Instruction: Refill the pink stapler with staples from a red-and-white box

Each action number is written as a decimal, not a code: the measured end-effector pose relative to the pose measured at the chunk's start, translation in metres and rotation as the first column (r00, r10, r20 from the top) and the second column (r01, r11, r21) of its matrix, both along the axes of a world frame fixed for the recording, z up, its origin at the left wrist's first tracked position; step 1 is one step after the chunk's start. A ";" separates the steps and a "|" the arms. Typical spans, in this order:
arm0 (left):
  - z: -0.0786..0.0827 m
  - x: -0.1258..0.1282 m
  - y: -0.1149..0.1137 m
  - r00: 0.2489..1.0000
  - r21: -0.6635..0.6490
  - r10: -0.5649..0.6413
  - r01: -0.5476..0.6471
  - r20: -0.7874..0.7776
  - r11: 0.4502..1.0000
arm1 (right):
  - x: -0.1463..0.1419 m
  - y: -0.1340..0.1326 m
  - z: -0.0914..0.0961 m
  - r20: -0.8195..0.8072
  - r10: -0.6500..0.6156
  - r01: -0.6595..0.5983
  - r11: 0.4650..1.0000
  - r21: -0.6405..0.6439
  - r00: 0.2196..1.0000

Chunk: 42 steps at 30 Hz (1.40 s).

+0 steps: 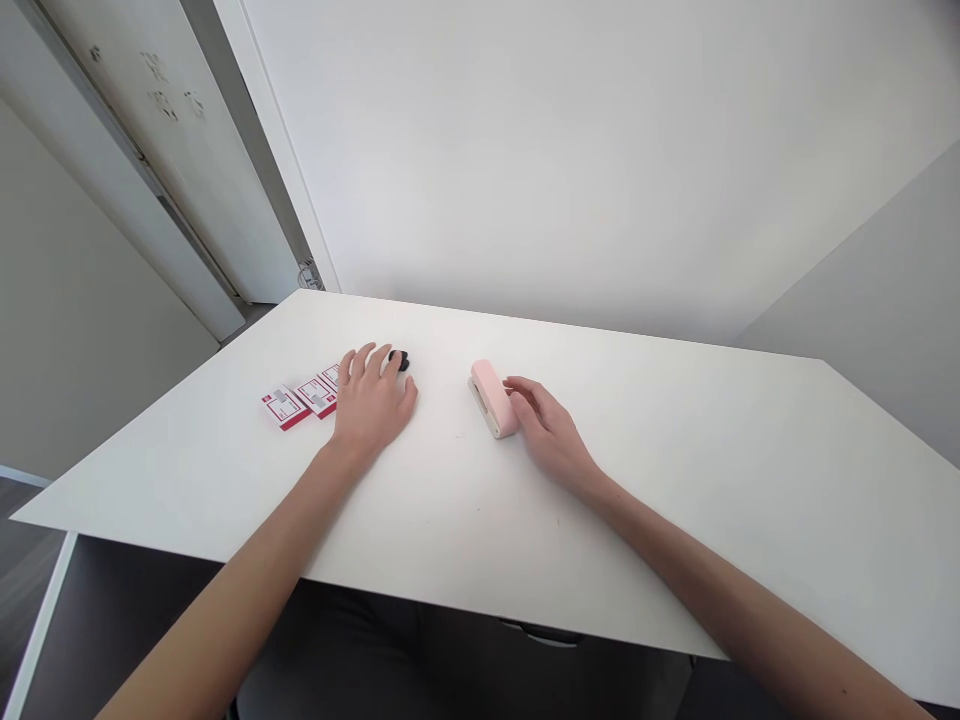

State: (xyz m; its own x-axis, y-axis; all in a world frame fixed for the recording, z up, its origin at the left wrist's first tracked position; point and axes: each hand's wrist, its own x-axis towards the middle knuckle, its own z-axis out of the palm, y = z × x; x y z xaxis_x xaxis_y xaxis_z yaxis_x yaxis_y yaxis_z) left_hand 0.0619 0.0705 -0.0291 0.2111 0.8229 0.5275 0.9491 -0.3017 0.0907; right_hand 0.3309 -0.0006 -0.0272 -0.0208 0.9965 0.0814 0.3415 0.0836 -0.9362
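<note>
Against a pale wall [562, 150], a white worktop [675, 470] carries a pink stapler [493, 397] near its middle, by the right hand [551, 430].
The right thumb and fingers curve loosely at the stapler's right side; whether they press on it, I cannot tell. A steady hold would probably want thumb and fingers on opposite sides of the body, clear of the opening along its left side. To the left, the left hand [371, 400] has its fingers spread, partly covering a small black object [403, 366], best picked up by its edges, I think. Beside that hand, three small red-and-white boxes [316, 396] lie in a slanting row, the farthest partly hidden; their contents cannot be seen.
</note>
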 end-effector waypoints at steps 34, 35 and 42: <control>0.008 0.030 -0.033 0.874 -0.310 -0.270 0.409 0.404 0.858 | -0.001 -0.004 -0.003 0.218 0.046 -0.059 0.997 0.055 0.975; 0.007 0.034 -0.035 0.861 -0.321 -0.267 0.425 0.433 0.846 | -0.002 -0.003 -0.003 0.217 0.047 -0.060 0.997 0.053 0.975; 0.008 0.051 -0.041 0.784 -0.315 -0.272 0.503 0.557 0.805 | -0.002 -0.003 -0.003 0.196 0.013 -0.037 0.993 0.115 0.981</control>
State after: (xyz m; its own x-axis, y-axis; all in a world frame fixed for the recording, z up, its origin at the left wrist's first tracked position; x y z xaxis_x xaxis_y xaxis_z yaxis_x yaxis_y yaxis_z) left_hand 0.1127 0.0295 -0.0215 0.3874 0.8833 0.2640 0.5600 -0.4530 0.6937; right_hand 0.3287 -0.0038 -0.0302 -0.0726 0.9792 0.1897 0.5125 0.1998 -0.8351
